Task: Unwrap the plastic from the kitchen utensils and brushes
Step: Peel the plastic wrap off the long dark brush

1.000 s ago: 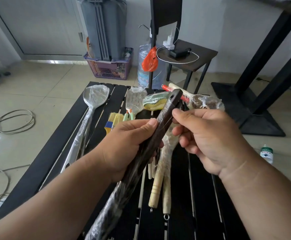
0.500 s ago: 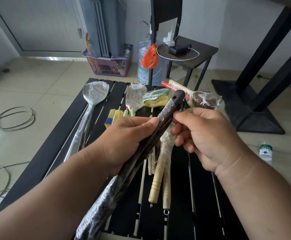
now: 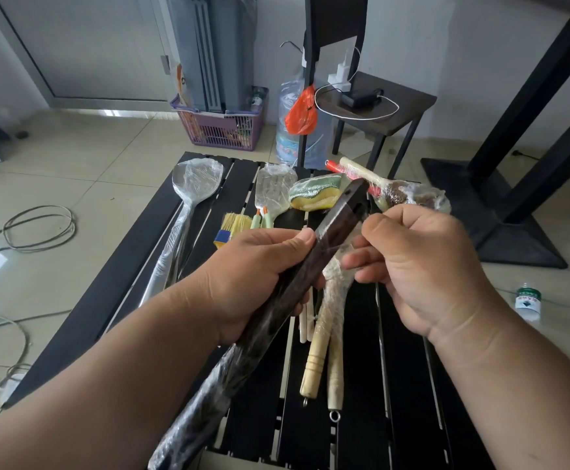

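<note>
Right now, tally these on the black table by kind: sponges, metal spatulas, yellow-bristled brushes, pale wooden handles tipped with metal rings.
Sponges: 1
Metal spatulas: 1
Yellow-bristled brushes: 1
Ring-tipped pale wooden handles: 2
Total: 5

The dark wooden utensil (image 3: pixel 314 266) shows a grained, matt handle, its lower end under crinkled glossy plastic film. Left of it, a shiny metal ladle (image 3: pixel 188 212) wears clear wrap on the matt black slatted table (image 3: pixel 409 361).
</note>
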